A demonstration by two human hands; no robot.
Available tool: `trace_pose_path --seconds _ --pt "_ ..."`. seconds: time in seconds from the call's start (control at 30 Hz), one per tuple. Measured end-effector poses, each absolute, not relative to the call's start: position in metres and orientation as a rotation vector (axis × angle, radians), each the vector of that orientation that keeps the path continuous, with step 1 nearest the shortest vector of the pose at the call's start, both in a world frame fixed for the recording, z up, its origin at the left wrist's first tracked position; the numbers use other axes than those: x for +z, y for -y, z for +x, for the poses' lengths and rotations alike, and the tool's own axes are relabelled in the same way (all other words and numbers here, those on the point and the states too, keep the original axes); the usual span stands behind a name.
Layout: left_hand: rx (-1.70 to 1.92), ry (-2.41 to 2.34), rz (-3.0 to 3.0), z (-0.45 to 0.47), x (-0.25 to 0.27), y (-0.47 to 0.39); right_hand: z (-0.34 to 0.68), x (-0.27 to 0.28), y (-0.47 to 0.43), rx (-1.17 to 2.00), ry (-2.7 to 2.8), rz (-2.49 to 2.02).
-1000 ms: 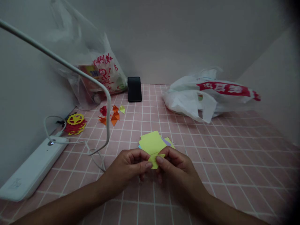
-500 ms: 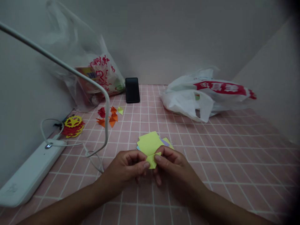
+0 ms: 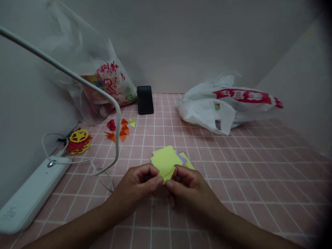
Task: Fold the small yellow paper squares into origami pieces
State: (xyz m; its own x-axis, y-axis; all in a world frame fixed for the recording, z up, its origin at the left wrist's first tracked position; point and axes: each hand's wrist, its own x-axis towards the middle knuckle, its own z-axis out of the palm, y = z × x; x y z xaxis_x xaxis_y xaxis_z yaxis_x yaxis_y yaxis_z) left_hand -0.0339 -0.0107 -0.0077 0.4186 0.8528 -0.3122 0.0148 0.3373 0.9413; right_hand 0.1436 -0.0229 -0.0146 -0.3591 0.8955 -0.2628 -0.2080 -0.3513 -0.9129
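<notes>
A small folded piece of yellow paper [image 3: 166, 175] is pinched between my two hands above the table. My left hand [image 3: 142, 183] grips its left edge with thumb and forefinger. On the right side, my right hand [image 3: 190, 186] pinches it the same way, its other fingers curled beneath. Just behind the fingertips lies a stack of square paper sheets [image 3: 166, 157], yellow on top, with purple and more yellow corners sticking out at the right. The folded paper overlaps the stack's near edge in view, and its exact creases are hard to make out.
Folded orange and red paper pieces [image 3: 124, 130] and a small yellow one [image 3: 132, 122] lie back left. Beyond are a black phone [image 3: 145, 100] and plastic bags [image 3: 121, 84] [image 3: 202, 107]. At left are a white power bank [image 3: 33, 193], cable, pole and yellow-red cutouts [image 3: 79, 140].
Both hands have shifted slightly left, and the fingertips have come closer together on the yellow paper. Less of the paper shows below the thumbs. The view has moved a little.
</notes>
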Motion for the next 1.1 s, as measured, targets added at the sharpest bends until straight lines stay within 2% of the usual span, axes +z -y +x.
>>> trace_pose_path --seconds 0.5,0.9,1.1 --pt "0.679 -0.955 1.031 -0.0307 -0.002 0.0126 0.1458 -0.013 0.0265 1.836 1.135 -0.979" --pt "0.529 -1.044 1.171 -0.0309 -0.001 0.0124 0.1465 -0.0131 0.0254 1.781 1.175 -1.105" --pt "0.553 -0.98 1.043 -0.0328 -0.0043 0.0094 0.1469 -0.0165 0.0242 1.756 1.081 -1.116"
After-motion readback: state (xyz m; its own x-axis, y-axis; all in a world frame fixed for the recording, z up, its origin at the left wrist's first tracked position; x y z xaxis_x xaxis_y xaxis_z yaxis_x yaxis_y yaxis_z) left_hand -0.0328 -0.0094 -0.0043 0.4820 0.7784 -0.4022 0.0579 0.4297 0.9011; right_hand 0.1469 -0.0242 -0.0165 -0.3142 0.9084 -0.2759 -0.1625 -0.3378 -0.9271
